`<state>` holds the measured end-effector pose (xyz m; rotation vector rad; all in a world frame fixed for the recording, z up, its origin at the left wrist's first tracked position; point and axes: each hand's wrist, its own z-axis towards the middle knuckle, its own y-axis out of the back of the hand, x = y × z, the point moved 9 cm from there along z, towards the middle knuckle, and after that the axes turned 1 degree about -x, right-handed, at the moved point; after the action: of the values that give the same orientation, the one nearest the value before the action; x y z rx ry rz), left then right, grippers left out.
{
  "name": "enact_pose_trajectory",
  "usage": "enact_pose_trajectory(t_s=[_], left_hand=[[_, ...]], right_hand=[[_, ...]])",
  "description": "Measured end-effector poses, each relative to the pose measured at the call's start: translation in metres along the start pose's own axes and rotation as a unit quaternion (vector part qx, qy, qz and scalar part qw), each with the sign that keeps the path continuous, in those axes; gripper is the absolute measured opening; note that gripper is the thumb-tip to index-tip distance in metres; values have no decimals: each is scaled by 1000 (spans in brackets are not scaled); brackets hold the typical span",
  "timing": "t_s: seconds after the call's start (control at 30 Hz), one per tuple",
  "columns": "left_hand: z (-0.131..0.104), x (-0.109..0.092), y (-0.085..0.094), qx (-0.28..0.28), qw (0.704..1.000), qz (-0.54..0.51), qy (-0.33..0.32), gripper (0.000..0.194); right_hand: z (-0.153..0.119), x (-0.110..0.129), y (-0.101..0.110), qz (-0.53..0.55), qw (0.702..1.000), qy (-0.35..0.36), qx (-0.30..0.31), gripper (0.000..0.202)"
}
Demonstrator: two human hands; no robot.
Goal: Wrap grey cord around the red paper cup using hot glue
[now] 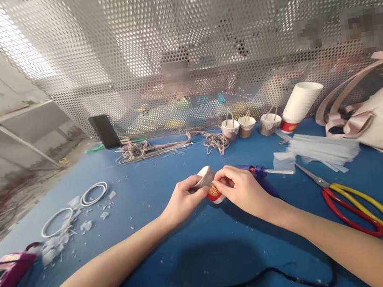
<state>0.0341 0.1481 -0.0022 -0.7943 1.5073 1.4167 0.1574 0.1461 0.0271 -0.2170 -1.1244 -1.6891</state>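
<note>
A small paper cup (215, 196), white with a red and gold printed band, is tilted on its side above the blue table. Grey cord (207, 175) is wound around the part near its rim. My left hand (183, 198) grips the cup from the left, thumb below and fingers over the wound part. On the other side my right hand (245, 187) pinches with thumb and forefinger against the cup wall at the cord's edge; what lies between those fingertips is too small to tell. Behind the right hand lies a blue glue gun (259, 171), partly hidden, with a glue stick (280, 171) in it.
Scissors (334, 186) and several glue sticks (322, 147) lie right. Three cord-wrapped cups with handles (231, 130), stacked cups (300, 101) and grey cord (215, 141) line the back by a perforated metal screen (151, 50). White rings (94, 194) and a power strip (9, 275) are left.
</note>
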Motion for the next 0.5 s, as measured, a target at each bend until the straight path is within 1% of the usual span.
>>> enact_pose_trajectory(t_s=[0.07,0.13,0.23,0.3,0.43,0.5], left_hand=[[4,1,-1,10,1000,-15,6,19],[9,1,-2,22,999,-32,5,16],[15,0,-5,47,996,-72,6,15],[20,1,-5,55,995,-84,8,14],[33,-4,4,27,997,-68,-16,6],[39,-7,7,15,997,-72,-32,5]], right_hand=[[3,1,1,-23,1000,10,7,12],[7,4,1,-72,997,35,13,11],[12,12,2,-166,982,95,12,11],[16,16,1,-204,971,124,7,13],[25,20,2,-241,958,152,-17,15],[29,22,3,-257,952,163,-36,16]])
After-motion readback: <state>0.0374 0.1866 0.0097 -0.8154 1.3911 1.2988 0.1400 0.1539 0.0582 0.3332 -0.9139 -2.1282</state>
